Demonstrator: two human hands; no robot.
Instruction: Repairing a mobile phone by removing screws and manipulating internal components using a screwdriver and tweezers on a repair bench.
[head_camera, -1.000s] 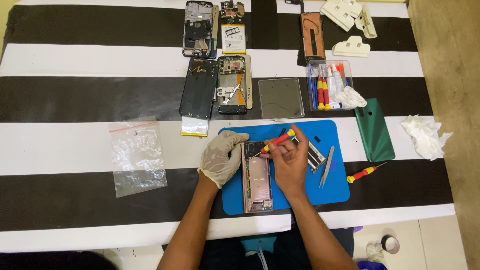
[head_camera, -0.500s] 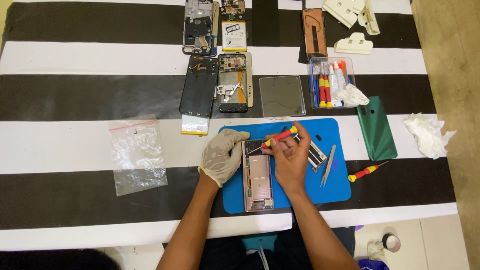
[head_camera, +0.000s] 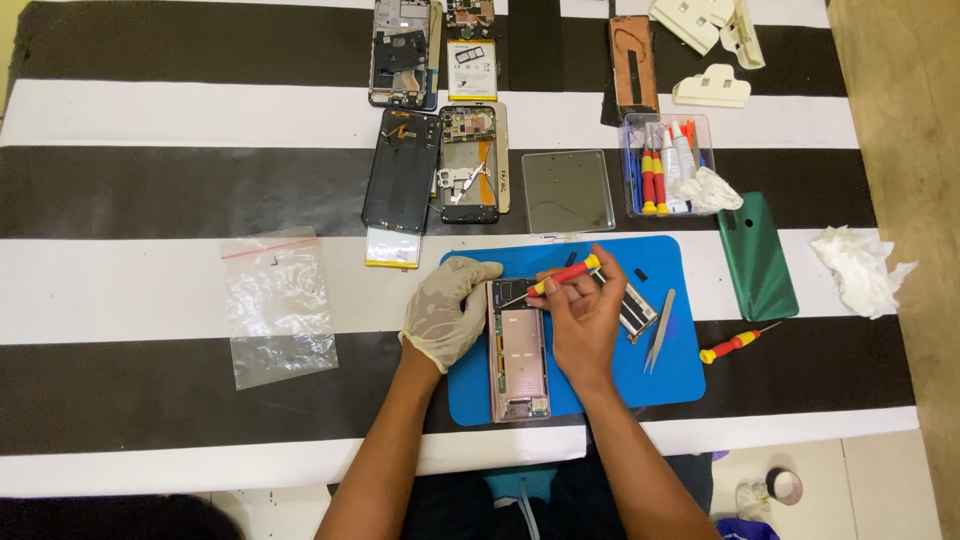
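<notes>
An opened pinkish phone body (head_camera: 520, 352) lies lengthwise on a blue work mat (head_camera: 670, 370). My left hand (head_camera: 443, 310), in a pale glove, rests on the phone's upper left edge and steadies it. My bare right hand (head_camera: 585, 318) pinches a small red and yellow screwdriver (head_camera: 560, 278), whose tip touches the phone's top left corner. A flat phone part (head_camera: 636, 306) lies partly under my right hand, and metal tweezers (head_camera: 659, 330) lie to its right on the mat.
Beyond the mat lie several opened phones (head_camera: 402, 170), a clear tool box (head_camera: 665, 165), a glass panel (head_camera: 567, 191) and a green back cover (head_camera: 757, 255). A second screwdriver (head_camera: 735, 343) lies right, a plastic bag (head_camera: 277, 303) left, crumpled tissue (head_camera: 860, 268) far right.
My right hand has tilted the screwdriver lower and brought its tip onto the phone's top left corner. My left hand stays at the phone's edge.
</notes>
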